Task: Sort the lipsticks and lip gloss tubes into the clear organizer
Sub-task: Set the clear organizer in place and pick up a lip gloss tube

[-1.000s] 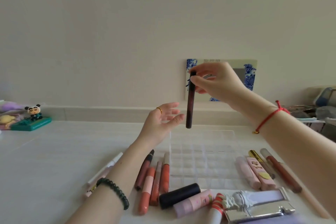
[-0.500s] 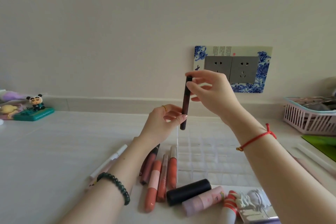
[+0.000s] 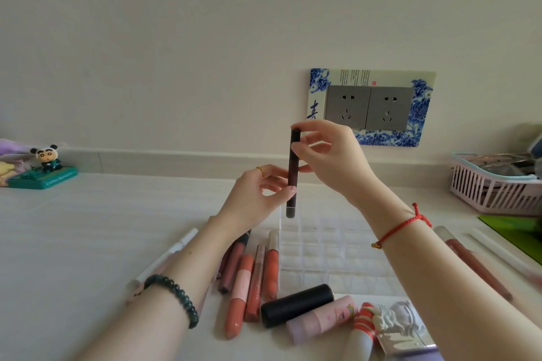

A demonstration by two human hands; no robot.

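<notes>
We have the dark tube (image 3: 293, 173) upright above the organizer (image 3: 325, 246), over its far left corner and clear of it; the right hand (image 3: 331, 155) pinches the cap end between thumb and fingers, and the left hand (image 3: 258, 199) steadies the lower part, its thumb tip touching the barrel and its other fingers half curled behind; so both hands are closed on the same tube. We judge this the placing step, with the cells we can see all looking empty, though the clear walls make that hard to be sure of. Next we must line the bottom end over one cell, keep the tube vertical, and lower it straight so it does not catch a divider; the left hand can let go once the tip is inside. The glosses (image 3: 255, 275) lie just left of the organizer; the black lipstick (image 3: 296, 305) and pink tube (image 3: 321, 318) lie along its near edge, all unsorted.
</notes>
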